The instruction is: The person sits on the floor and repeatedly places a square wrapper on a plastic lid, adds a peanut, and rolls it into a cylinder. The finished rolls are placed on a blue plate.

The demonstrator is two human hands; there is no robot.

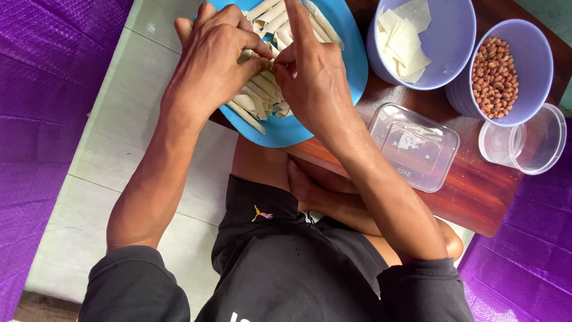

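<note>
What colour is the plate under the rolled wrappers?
Bright blue plate, seen in the head view.

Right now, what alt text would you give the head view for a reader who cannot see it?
Two bare hands, left hand and right hand, pinch a small pale dough roll together over a blue plate piled with similar rolls. To the right on a wooden board stand a bowl of dough squares, a bowl of peanuts and a clear container.

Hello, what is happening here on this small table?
A seated person rolls a thin dough wrapper between the left hand and right hand, over a blue plate piled with finished rolls. Nearby stand a bowl of wrappers, a bowl of peanuts and clear containers.
</note>
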